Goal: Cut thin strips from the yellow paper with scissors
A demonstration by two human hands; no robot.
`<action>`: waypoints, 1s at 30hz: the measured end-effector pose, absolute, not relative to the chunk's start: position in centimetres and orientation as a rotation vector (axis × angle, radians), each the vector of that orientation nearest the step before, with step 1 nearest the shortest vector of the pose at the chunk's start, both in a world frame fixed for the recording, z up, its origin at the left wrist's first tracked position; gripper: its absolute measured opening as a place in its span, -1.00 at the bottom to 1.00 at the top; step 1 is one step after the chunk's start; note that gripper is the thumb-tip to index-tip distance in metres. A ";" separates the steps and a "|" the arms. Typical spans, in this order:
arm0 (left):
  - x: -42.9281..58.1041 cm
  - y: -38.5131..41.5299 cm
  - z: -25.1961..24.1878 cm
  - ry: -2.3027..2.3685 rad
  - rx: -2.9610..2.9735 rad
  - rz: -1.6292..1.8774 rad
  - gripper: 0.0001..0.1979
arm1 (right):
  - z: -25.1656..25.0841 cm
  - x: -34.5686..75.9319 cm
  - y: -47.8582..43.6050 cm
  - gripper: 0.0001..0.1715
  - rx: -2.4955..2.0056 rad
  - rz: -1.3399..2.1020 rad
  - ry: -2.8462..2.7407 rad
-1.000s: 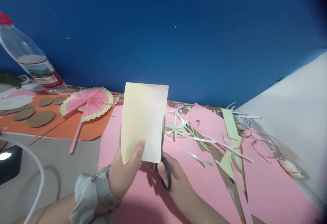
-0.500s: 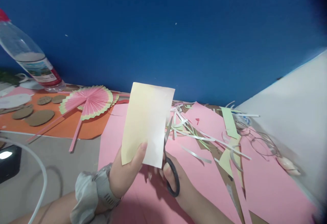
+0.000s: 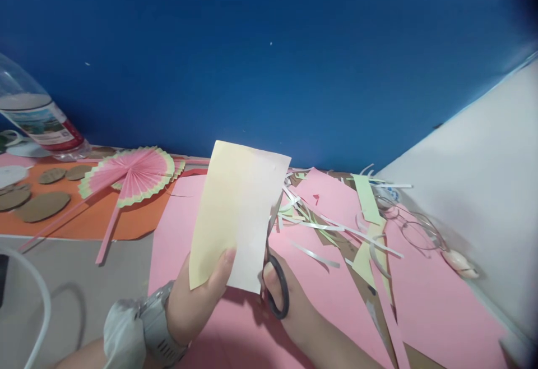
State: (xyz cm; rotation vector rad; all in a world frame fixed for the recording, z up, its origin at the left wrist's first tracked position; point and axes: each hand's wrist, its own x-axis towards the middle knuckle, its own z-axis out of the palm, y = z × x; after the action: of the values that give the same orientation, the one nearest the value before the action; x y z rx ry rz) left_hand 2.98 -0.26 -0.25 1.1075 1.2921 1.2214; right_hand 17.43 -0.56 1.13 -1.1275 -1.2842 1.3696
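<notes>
My left hand (image 3: 202,293) grips a pale yellow sheet of paper (image 3: 235,212) by its lower edge, thumb across the front and the other fingers behind. The sheet stands nearly upright, its right part looking whiter. A pair of scissors (image 3: 278,287) with black handles is in my right hand (image 3: 290,296), thumb through one loop. Their blades point up along the right edge of the paper, partly hidden by it. I cannot tell whether the blades are cutting into the sheet. Pink paper (image 3: 247,330) lies beneath both hands.
A pink and green pleated paper fan (image 3: 143,173), cardboard discs (image 3: 44,206) on orange paper (image 3: 130,226) and a plastic bottle (image 3: 46,122) are at left. Paper strips (image 3: 311,223), coiled wire (image 3: 420,234) and a seashell (image 3: 460,262) lie right. A blue wall (image 3: 269,66) rises behind.
The view has shifted, so the fan, bottle and discs sit further left. The paper has tilted slightly, and the scissor blades now show less beside its right edge. Both hands keep their holds.
</notes>
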 end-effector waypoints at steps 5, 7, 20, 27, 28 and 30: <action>2.6 -0.1 -0.4 1.230 1.191 1.149 -0.69 | 0.6 17.4 -0.7 -0.38 -1.137 1.308 -1.315; 2.5 -0.1 -0.4 1.229 1.196 1.155 -0.68 | 0.4 17.3 -0.7 -0.37 -1.139 1.345 -1.305; 2.9 0.0 -0.3 1.270 1.226 1.127 -0.71 | 0.7 17.5 -0.7 -0.36 -1.161 1.263 -1.400; 2.8 -0.1 -0.5 1.414 1.049 1.175 -0.63 | 0.0 17.4 -0.8 -0.34 -1.015 1.555 -1.373; 2.7 -0.1 -0.6 1.422 1.047 1.183 -0.59 | -0.1 17.4 -0.9 -0.31 -0.988 1.599 -1.376; 2.5 0.1 -0.9 1.438 1.074 1.228 -0.51 | -0.2 17.4 -0.9 -0.30 -0.945 1.661 -1.379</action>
State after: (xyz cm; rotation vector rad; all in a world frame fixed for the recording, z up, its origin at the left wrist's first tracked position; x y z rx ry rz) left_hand 2.50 0.09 -0.95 1.0739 1.4375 1.2284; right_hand 17.38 -0.94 -0.22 -0.9448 -1.3789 1.6612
